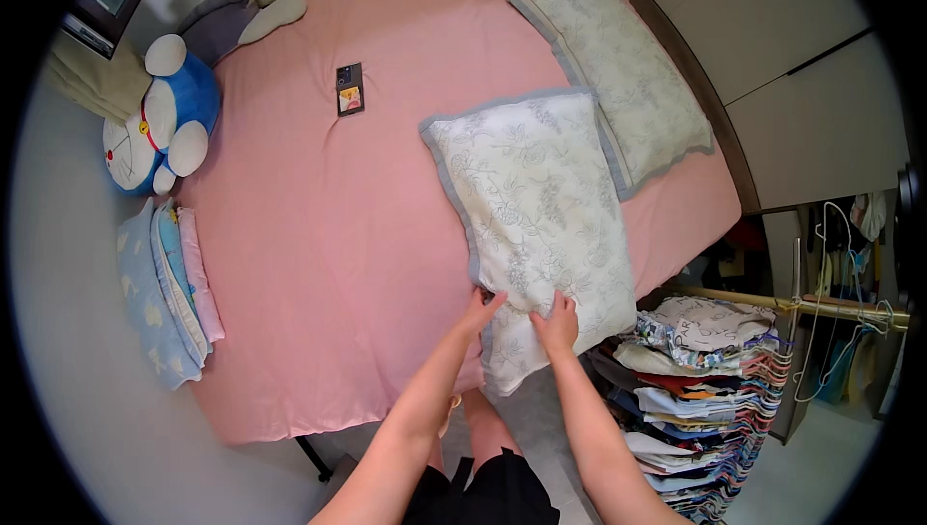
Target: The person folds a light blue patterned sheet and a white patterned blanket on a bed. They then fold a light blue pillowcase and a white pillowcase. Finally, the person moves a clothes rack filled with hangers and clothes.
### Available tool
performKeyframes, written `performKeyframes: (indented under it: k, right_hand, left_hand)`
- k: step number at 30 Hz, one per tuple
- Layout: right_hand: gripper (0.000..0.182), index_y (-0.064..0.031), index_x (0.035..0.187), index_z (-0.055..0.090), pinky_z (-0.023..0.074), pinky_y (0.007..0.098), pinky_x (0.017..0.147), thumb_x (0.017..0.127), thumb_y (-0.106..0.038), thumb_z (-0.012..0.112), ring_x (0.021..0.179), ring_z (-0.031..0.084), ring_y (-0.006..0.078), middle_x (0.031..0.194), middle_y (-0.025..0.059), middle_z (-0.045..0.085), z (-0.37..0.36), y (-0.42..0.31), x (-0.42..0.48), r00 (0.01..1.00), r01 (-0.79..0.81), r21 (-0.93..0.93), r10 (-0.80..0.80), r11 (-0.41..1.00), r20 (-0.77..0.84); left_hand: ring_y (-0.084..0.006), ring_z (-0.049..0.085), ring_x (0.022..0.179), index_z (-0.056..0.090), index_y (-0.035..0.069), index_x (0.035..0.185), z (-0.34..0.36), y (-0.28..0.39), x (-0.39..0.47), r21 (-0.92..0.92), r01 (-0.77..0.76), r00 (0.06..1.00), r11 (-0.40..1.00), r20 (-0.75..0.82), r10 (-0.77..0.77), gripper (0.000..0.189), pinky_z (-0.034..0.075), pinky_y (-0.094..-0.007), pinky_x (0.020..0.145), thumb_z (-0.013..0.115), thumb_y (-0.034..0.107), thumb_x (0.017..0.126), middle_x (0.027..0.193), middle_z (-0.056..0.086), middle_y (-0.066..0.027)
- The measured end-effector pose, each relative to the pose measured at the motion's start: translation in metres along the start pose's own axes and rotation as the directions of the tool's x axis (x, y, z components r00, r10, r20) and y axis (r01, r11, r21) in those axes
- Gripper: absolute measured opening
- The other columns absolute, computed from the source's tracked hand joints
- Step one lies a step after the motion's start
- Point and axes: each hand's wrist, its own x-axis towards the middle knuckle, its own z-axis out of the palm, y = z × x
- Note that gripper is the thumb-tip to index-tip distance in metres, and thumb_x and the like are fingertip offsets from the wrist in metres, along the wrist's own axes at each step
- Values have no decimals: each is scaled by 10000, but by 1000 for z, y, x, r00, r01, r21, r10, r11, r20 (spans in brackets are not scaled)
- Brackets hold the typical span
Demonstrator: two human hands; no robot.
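A white floral pillow (539, 184) with a grey border lies on the pink bed sheet (304, 235), its near end reaching past the bed's edge. At the pillow's left border is my left hand (484, 311), thumb on top and the other fingertips partly hidden, so its hold is unclear. My right hand (556, 322) touches the pillow's upper face near the same end, fingers bent against the fabric; whether they pinch it cannot be told. A second, similar pillow (630, 76) lies beyond, partly beside the first one.
A phone (350, 90) lies on the sheet. Along the left side are a blue and white plush toy (170, 116), a grey cushion (217, 25) and folded bedding (163, 293). Clothes on hangers (695, 409) hang close at the right, below a wooden rail (753, 299).
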Motion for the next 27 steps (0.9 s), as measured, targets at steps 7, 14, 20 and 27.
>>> performKeyframes:
  k: [7,14,20,27]
  right_hand:
    - [289,-49,971,594,451,289,611,741,-218,635,692,556,186,807,66,574,-27,27,15,990,140,366,-126,920,-63]
    - [238,-41,973,562,405,195,472,833,-233,569,561,531,80,769,14,577,-50,10,38,993,-87,817,-17,569,117]
    - [332,-20,1092,499,428,221,444,831,-219,551,576,561,107,839,55,587,-21,44,145,995,-91,702,37,706,93]
    - [570,42,1210,367,440,372,758,772,-245,591,893,537,317,1109,224,476,-9,101,304,981,-189,402,153,896,119]
  left_hand:
    - [-158,567,812,543,-61,1011,50,74,-24,-50,-27,999,998,-38,25,390,451,-277,711,616,93,660,917,606,-110]
    - [-142,573,776,590,-43,934,-1,197,-70,75,-639,741,765,-207,639,265,443,-264,695,567,-4,673,860,623,-68]
    - [-279,478,1055,423,-21,1185,-36,167,-14,511,-290,735,809,-422,530,631,372,-370,882,671,193,646,1133,486,-213]
    - [-399,307,1196,155,105,1368,-61,128,18,880,197,831,432,-384,403,993,299,-463,958,727,376,603,1337,232,-267]
